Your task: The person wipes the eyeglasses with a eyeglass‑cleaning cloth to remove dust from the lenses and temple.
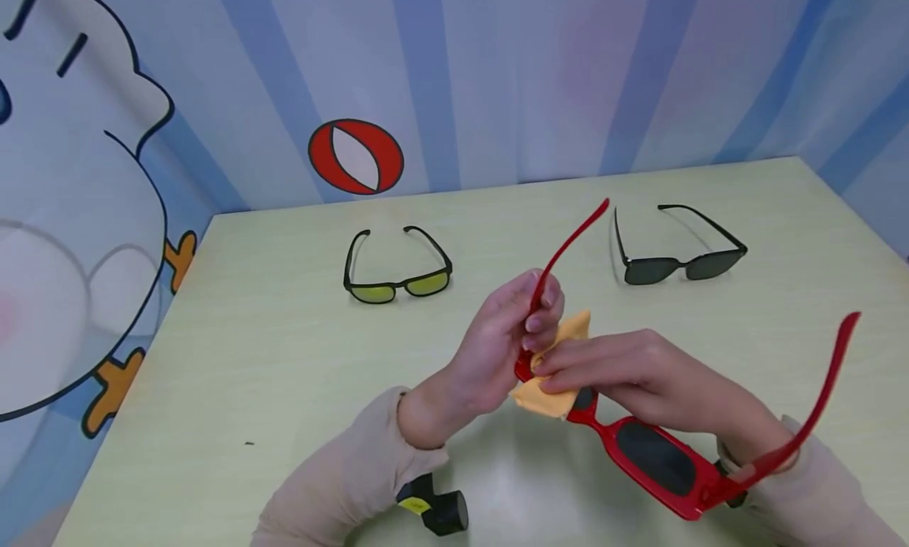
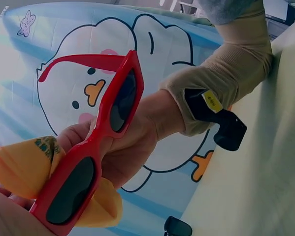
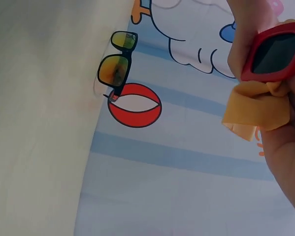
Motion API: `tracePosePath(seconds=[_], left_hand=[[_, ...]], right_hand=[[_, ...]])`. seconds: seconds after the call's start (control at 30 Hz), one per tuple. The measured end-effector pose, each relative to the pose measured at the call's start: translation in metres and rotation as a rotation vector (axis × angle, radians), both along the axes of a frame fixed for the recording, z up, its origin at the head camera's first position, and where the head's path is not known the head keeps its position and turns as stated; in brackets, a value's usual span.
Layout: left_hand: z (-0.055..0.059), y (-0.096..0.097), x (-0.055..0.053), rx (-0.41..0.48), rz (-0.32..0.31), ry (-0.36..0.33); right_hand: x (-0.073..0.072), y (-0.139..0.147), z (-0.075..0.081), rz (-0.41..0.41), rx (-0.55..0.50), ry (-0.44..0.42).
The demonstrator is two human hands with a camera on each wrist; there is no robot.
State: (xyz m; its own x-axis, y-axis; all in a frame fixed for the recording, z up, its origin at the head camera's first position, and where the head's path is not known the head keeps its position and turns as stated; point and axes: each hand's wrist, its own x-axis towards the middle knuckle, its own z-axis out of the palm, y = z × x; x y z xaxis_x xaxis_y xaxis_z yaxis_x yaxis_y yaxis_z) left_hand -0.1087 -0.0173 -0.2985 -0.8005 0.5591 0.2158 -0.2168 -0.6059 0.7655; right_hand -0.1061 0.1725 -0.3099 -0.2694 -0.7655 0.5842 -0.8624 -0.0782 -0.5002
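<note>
The left hand [image 1: 497, 342] pinches the red sunglasses [image 1: 653, 452] at their 10 o'clock end. The right hand [image 1: 639, 381] presses an orange cloth [image 1: 547, 397] onto one lens, fingers nearly straight.

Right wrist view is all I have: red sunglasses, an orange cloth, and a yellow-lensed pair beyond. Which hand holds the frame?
Observer: The left hand pinches the red sunglasses near the hinge of one temple arm.
Operator: And the cloth?
Observer: The right hand presses the orange cloth onto one lens with straight fingers.
Operator: Any other glasses on the table?
Observer: Yes, besides the yellow-lensed pair, black sunglasses with dark lenses lie toward the table's far right, arms unfolded.
</note>
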Motion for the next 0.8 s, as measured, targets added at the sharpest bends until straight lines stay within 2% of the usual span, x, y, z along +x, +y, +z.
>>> tracePosePath(seconds=[0.13, 0.23, 0.37, 0.5, 0.67, 0.8], left_hand=[[-0.0018, 0.0006, -0.0012, -0.026, 0.02, -0.033], [-0.0034, -0.0007, -0.0013, -0.063, 0.035, -0.044], [-0.0049, -0.0035, -0.0019, -0.104, 0.038, 0.0], [-0.0053, -0.0065, -0.0005, -0.115, 0.035, 0.031], [-0.0044, -0.0082, 0.0024, -0.072, 0.052, 0.021], [-0.0037, -0.0049, 0.0043, -0.038, 0.039, 0.002]], right_hand=[[-0.0008, -0.0002, -0.0028, -0.013, 0.038, -0.053], [-0.0024, -0.0017, -0.0039, 0.019, 0.027, -0.078], [-0.0036, -0.0016, -0.0021, 0.068, 0.012, -0.101], [-0.0006, 0.0019, 0.0032, 0.016, 0.068, -0.095], [0.0028, 0.0023, 0.0046, -0.1, 0.074, -0.007], [0.0023, -0.0015, 0.0015, -0.071, 0.067, -0.043]])
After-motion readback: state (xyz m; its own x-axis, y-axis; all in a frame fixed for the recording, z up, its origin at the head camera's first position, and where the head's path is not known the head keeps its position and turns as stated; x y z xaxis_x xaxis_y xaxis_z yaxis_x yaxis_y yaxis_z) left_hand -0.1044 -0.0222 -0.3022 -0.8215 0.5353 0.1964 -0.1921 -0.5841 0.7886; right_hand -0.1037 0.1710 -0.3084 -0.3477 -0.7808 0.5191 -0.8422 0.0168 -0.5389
